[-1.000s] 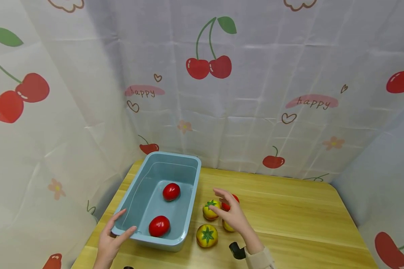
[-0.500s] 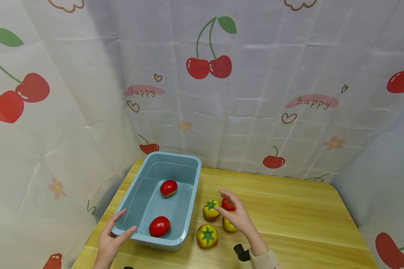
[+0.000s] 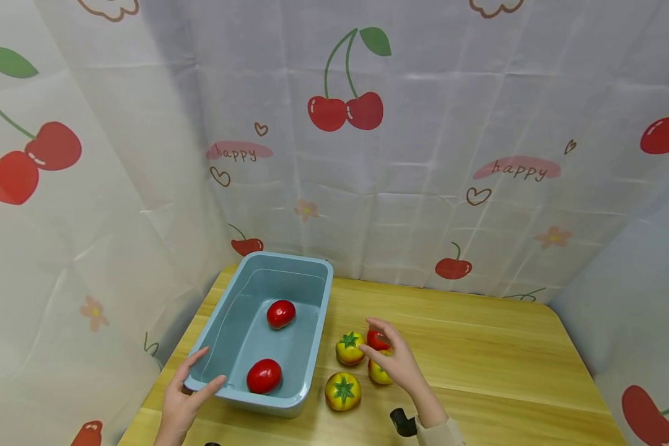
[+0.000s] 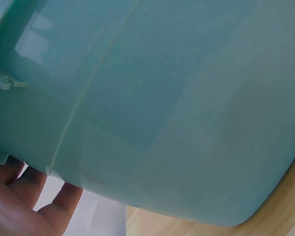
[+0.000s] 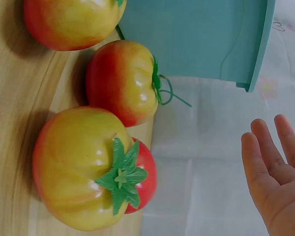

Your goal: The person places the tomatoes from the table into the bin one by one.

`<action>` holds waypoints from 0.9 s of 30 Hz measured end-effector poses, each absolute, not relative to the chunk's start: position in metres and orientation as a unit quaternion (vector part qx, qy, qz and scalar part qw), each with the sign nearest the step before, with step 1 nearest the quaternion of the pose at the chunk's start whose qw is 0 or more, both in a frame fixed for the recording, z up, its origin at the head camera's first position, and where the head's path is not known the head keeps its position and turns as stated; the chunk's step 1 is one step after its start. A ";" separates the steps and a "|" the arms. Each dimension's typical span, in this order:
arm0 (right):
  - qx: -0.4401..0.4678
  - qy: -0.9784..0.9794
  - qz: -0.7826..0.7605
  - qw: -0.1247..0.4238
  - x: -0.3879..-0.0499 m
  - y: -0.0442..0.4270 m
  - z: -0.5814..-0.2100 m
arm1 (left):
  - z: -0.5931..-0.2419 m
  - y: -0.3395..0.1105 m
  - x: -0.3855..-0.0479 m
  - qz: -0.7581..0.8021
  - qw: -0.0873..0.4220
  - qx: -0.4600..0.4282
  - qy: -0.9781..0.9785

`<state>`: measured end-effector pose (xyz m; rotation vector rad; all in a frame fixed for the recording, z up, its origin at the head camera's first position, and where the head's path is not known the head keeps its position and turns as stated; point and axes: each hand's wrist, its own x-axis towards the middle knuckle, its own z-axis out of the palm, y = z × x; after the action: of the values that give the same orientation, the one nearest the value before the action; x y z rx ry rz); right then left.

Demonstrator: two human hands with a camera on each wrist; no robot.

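Shiny, plastic-looking surfaces over wood grain
At seven o'clock, the blue bin (image 3: 279, 279) looks like smooth moulded plastic with a soft sheen; the red tomatoes (image 3: 280, 314) inside are highly glossy. Toward six o'clock, the yellow tomatoes (image 3: 342, 391) look smooth and waxy, their green leaf caps (image 5: 120, 178) ribbed and duller. The bench (image 3: 479, 347) shows smooth wood grain. The creased curtain (image 3: 429, 142) at twelve o'clock is thin cloth or film, which is unclear. The sleeve (image 3: 440, 433) at five o'clock looks like matt cloth.
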<state>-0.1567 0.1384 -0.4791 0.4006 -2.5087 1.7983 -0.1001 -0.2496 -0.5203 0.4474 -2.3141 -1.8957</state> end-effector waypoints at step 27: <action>0.096 -0.797 0.594 0.047 -0.164 0.151 -0.532 | -0.519 -0.248 -0.099 -0.620 0.068 0.146 -0.768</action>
<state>-0.1639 0.1512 -0.5318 0.2931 -2.4326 1.8130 -0.0986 -0.2481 -0.5188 0.4392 -2.3126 -1.8671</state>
